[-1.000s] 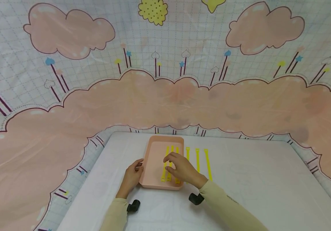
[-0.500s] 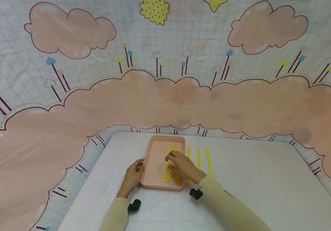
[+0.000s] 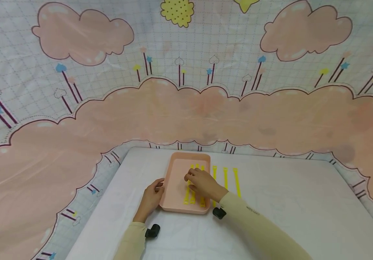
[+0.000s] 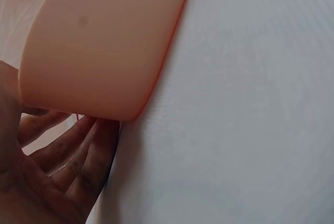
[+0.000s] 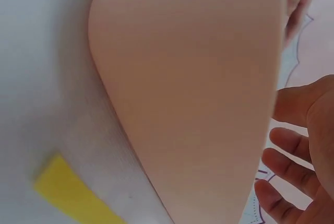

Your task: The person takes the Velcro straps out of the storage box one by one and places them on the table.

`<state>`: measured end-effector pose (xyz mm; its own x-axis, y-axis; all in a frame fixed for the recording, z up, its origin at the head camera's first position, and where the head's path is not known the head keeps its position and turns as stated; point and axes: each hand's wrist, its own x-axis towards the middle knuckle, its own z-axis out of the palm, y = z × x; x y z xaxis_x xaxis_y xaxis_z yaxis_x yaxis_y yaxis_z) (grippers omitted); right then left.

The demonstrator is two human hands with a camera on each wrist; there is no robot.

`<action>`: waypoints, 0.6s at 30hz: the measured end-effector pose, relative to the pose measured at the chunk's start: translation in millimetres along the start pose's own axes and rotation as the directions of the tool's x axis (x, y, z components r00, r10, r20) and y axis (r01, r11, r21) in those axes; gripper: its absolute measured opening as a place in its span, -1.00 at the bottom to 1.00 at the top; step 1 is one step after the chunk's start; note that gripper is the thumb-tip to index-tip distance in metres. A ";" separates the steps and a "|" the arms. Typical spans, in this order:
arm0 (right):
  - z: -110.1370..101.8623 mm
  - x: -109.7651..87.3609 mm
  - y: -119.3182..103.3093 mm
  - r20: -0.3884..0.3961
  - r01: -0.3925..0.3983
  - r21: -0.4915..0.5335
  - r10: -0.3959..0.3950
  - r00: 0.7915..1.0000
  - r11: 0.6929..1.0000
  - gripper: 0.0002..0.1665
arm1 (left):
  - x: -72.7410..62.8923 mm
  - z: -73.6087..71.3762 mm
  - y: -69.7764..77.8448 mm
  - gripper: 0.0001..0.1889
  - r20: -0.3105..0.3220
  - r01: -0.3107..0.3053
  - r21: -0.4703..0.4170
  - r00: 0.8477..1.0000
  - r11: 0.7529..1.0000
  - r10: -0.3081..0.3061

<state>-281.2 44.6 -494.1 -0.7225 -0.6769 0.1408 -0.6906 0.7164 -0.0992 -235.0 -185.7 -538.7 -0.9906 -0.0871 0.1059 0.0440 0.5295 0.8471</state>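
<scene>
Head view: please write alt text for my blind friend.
A person's right hand is over three yellow strips in a pink tray, the left hand at the tray's left side. Three more strips lie on the table, right of the tray.

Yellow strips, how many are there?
6: 3 yellow strips side by side inside the pink tray, partly covered by the right hand, and 3 on the white table, right of the tray. More could be hidden beneath the hand or sleeve.

Looks like an indoor booth, draped from 9 through 12 to 3 o'clock by a printed cloth backdrop (image 3: 199, 115), decorated with 2 pink clouds (image 3: 85, 34) at 10 and 2 o'clock, furnished with a white-covered table (image 3: 287, 198) at 6.
</scene>
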 end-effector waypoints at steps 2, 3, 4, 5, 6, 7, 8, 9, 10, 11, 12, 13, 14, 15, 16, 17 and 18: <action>0.4 1.8 0.5 0.008 0.020 -0.024 -0.020 1.000 1.000 -0.69 | 0.2 0.0 -0.3 -0.61 0.003 0.003 -0.001 1.000 1.000 -0.003; 0.6 2.7 0.8 0.011 0.031 -0.035 -0.031 0.999 0.999 -0.70 | 0.3 0.1 -0.5 -0.61 0.005 0.003 -0.001 1.000 1.000 -0.003; 0.6 3.6 1.1 0.012 0.043 -0.046 -0.043 0.999 0.998 -0.70 | 0.4 0.3 -0.7 -0.61 0.006 0.004 -0.001 1.000 1.000 -0.004; 0.5 4.5 1.3 0.015 0.053 -0.054 -0.053 0.999 0.997 -0.70 | 0.5 0.4 -1.2 -0.61 0.005 0.005 0.000 1.000 1.000 -0.005; 0.7 5.3 1.7 0.015 0.066 -0.068 -0.065 0.998 0.996 -0.70 | 0.6 0.5 -1.4 -0.61 0.005 0.006 -0.001 1.000 1.000 -0.006; 1.2 6.1 2.3 0.011 0.078 -0.076 -0.077 0.997 0.994 -0.71 | 0.6 0.5 -1.7 -0.61 0.005 0.007 -0.003 1.000 1.000 -0.007; 1.6 7.0 2.8 0.011 0.086 -0.080 -0.086 0.996 0.993 -0.71 | 0.6 0.5 -2.1 -0.61 0.005 0.005 -0.001 1.000 1.000 -0.005; 1.9 7.6 3.3 0.011 0.096 -0.085 -0.095 0.995 0.992 -0.72 | 0.7 0.5 -2.3 -0.61 0.003 0.005 0.000 1.000 1.000 -0.005; 2.2 8.4 3.7 0.011 0.105 -0.093 -0.105 0.994 0.990 -0.73 | 0.7 0.4 -2.6 -0.61 0.002 0.005 0.000 1.000 1.000 -0.005; 2.5 9.0 4.2 0.012 0.113 -0.099 -0.112 0.994 0.989 -0.73 | 0.8 0.4 -3.1 -0.61 0.001 0.004 0.001 1.000 1.000 -0.004; 2.9 9.5 4.6 0.010 0.121 -0.104 -0.120 0.993 0.987 -0.74 | 0.9 0.5 -3.6 -0.61 0.000 0.004 0.002 1.000 1.000 -0.004; 3.3 10.0 5.0 0.009 0.128 -0.106 -0.128 0.992 0.986 -0.74 | 1.0 0.5 -4.0 -0.61 0.000 0.002 0.004 1.000 1.000 -0.002; 3.7 10.5 5.4 0.011 0.135 -0.111 -0.135 0.991 0.985 -0.75 | 1.2 0.7 -4.4 -0.61 0.000 0.002 0.005 1.000 1.000 -0.002; 4.2 10.9 5.8 0.007 0.144 -0.120 -0.144 0.990 0.982 -0.75 | 1.4 0.8 -4.7 -0.61 0.000 0.002 0.005 1.000 1.000 -0.002; 4.6 11.4 6.1 0.005 0.151 -0.127 -0.152 0.988 0.980 -0.75 | 1.5 1.0 -5.0 -0.61 0.000 0.002 0.006 1.000 1.000 -0.002; 5.0 11.8 6.4 0.005 0.157 -0.135 -0.158 0.987 0.978 -0.75 | 1.6 1.1 -5.3 -0.61 0.000 0.002 0.008 1.000 1.000 -0.002; 5.8 12.2 6.7 0.003 0.166 -0.148 -0.168 0.986 0.975 -0.75 | 1.7 1.2 -5.5 -0.61 0.001 0.003 0.007 1.000 1.000 -0.003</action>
<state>-294.9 40.1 -498.8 -0.5967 -0.7879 0.1520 -0.7883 0.6110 0.0727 -237.1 -187.8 -543.8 -0.9908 -0.0879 0.1028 0.0400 0.5354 0.8436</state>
